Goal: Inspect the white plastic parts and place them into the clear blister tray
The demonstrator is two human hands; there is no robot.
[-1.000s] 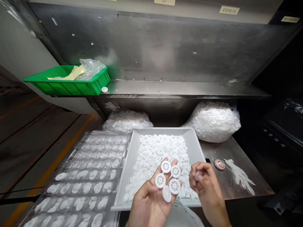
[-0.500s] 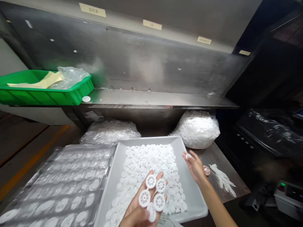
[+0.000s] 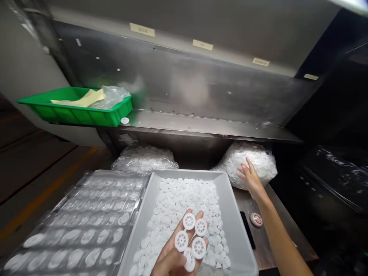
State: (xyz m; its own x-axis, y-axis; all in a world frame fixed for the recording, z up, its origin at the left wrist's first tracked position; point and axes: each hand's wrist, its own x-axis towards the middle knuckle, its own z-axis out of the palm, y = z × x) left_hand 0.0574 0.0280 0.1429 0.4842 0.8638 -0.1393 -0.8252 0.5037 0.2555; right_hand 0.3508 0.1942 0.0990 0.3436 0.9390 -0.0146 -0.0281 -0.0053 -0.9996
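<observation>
In my left hand [image 3: 169, 260] lies a group of several small white spoked plastic wheels [image 3: 181, 240], with my thumb pressed on the lowest one. That hand is above a grey tray [image 3: 234, 230] holding a layer of white discs [image 3: 184, 193]. My right hand [image 3: 249, 177] is raised in front of a clear bag of white parts [image 3: 266, 166], fingers apart. I see nothing between those fingers, and cannot tell whether they touch the bag.
Left of the tray lie clear plastic pocketed sheets [image 3: 83, 224] with white parts. Behind stands another filled bag [image 3: 145, 159]. A green bin [image 3: 86, 117] and a loose white wheel [image 3: 124, 120] sit on the metal shelf [image 3: 184, 124]. A pink round object [image 3: 256, 219] lies right.
My right hand has moved up from the tray's right rim to the bag; the white disc at its fingertips no longer shows. My left hand still holds the wheels. The view has shifted left.
</observation>
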